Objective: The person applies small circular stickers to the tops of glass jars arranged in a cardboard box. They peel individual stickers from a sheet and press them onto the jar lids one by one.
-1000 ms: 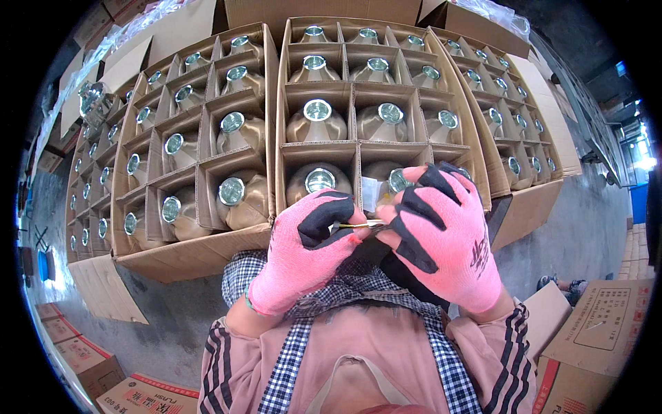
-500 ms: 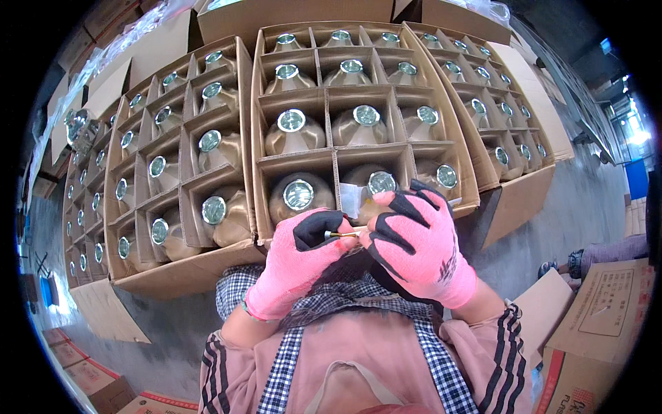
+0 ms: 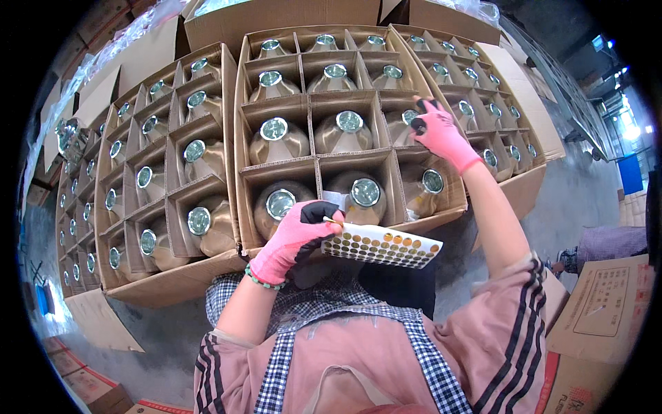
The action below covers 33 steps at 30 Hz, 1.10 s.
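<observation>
My left hand [image 3: 300, 234], in a pink glove with black fingertips, is closed on a corner of a white sheet of round gold stickers [image 3: 386, 246]. The sheet is held tilted, above my lap and along the near edge of the middle carton [image 3: 276, 164]. Reaching forward, my right hand [image 3: 441, 132] in a matching glove has its bent fingers at the neck of a glass jar [image 3: 405, 119] in the right column. Whether a sticker is between those fingers is hidden. A nearer glass jar [image 3: 422, 186] sits below my right wrist.
Cardboard dividers part the jars in the middle carton. A left carton [image 3: 162, 293] and a right carton [image 3: 514, 200] of similar jars flank it. Closed boxes [image 3: 593, 324] stand at the lower right, near another person's sleeve [image 3: 610, 247].
My right hand has left my left hand and moved forward and right to a jar. The sticker sheet now shows its face. The view has shifted slightly.
</observation>
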Each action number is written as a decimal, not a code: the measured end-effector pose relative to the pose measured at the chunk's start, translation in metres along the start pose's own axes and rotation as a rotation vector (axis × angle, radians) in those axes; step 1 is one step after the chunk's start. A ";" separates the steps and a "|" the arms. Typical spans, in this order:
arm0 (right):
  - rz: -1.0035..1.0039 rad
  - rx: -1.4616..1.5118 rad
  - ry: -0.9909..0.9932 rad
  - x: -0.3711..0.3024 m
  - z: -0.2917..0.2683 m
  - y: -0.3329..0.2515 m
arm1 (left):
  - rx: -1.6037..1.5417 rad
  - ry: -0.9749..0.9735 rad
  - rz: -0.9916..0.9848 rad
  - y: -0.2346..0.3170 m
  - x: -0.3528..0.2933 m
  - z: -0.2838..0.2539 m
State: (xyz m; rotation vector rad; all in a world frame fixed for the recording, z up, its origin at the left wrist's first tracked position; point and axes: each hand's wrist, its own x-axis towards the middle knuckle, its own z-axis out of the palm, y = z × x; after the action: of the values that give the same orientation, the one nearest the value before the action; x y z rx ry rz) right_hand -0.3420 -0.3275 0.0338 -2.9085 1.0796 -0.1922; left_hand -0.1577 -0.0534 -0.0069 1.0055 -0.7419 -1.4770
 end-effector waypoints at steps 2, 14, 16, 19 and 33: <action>0.015 -0.089 -0.146 0.013 0.012 0.003 | 0.067 -0.026 -0.020 0.005 0.000 0.005; -0.144 -0.397 -0.143 0.033 0.029 0.005 | 0.028 -0.032 0.007 0.005 0.002 0.007; -0.059 -0.273 0.063 0.027 0.010 -0.004 | 0.033 -0.019 0.071 0.000 0.003 0.005; 0.073 0.489 0.207 -0.007 -0.049 -0.067 | 0.064 0.071 0.083 0.004 -0.005 0.005; -0.382 0.230 -0.014 -0.086 -0.059 -0.157 | 0.346 0.130 0.411 0.001 -0.004 0.009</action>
State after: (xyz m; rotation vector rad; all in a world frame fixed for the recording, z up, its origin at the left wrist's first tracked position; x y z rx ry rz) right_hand -0.3127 -0.1515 0.0950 -2.8647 0.4519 -0.2828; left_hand -0.1651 -0.0501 -0.0018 1.1144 -1.0609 -0.9381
